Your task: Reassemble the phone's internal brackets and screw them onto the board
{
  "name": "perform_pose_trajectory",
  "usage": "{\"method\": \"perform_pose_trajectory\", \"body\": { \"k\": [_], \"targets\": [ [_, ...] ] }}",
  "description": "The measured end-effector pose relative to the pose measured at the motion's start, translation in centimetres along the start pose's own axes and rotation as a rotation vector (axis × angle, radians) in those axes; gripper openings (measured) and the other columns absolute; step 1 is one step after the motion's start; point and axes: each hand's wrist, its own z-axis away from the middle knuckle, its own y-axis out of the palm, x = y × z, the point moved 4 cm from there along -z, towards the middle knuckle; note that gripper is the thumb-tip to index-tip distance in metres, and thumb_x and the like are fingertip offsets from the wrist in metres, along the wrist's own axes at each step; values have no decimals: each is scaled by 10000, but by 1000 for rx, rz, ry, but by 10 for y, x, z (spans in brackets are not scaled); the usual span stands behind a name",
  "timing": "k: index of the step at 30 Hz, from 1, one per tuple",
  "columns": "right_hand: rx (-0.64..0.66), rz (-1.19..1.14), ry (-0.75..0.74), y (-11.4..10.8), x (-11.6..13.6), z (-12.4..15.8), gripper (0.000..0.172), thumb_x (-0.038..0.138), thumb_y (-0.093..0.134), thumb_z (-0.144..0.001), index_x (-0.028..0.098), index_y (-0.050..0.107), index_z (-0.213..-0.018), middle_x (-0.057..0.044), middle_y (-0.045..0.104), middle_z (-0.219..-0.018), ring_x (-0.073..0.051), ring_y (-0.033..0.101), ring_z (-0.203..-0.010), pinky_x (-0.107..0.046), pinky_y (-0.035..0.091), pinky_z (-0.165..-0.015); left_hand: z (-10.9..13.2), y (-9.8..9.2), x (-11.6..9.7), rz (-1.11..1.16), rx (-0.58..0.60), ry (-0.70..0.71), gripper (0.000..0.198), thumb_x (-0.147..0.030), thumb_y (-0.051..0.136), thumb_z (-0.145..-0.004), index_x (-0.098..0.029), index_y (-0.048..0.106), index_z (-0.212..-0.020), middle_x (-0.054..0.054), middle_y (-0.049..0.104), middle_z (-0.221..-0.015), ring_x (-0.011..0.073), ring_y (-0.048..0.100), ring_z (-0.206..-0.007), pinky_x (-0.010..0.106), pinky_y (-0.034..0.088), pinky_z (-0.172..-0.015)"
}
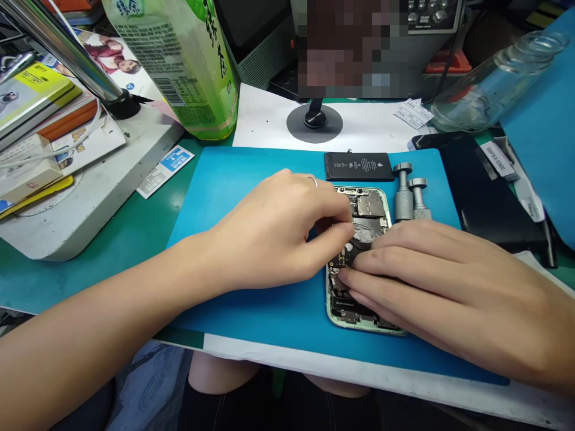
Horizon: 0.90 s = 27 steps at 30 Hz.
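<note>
From my seat I see the opened phone lying on the blue mat, right of centre in the frame, its bare board facing up. My left hand has thumb and forefinger pressed together over the middle of the board. I cannot tell whether they pinch a small part or only touch it. My right hand lies flat, fingers stretched side by side, bearing down on the phone's lower half. The danger, as I judge it, is in the bare fingertips: a slanted tug could tear a thin cable or lift a connector, and skin on the contacts could leave grease or static. The right fingers hide the lower board, so I could crush something fragile unseen. The loose battery and two metal drivers sit just above the phone, where a careless wrist could knock them onto it.
</note>
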Motion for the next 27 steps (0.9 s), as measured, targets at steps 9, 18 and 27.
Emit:
{"method": "perform_pose_trajectory", "body": {
  "k": [9, 18, 27],
  "targets": [
    [36, 24, 17, 0, -5, 3, 179, 150, 564, -1068, 118, 649, -1222, -87, 698, -1142, -231, 596, -1108, -428, 487, -919, 0, 0, 0, 0, 14, -2, 184, -126, 655, -987, -160, 760, -840, -27, 708, -759, 135, 570, -703, 344, 382, -712],
    [0, 19, -10, 5, -4, 2, 242, 131, 417, -1098, 113, 644, -1180, -101, 680, -1153, -248, 597, -1124, -426, 480, -938, 0, 0, 0, -18, 20, -16, 192, -132, 654, -988, -180, 759, -835, -30, 715, -764, 143, 577, -707, 345, 390, -705],
    [-9, -2, -9, 6, -2, 1, 268, 171, 394, -1124, 109, 653, -1158, -90, 693, -1117, -228, 613, -1103, -414, 484, -942, 0, 0, -1, -37, 7, 2, 203, -146, 659, -993, -169, 751, -814, -25, 721, -759, 134, 571, -677, 342, 391, -691]
  ]
}}
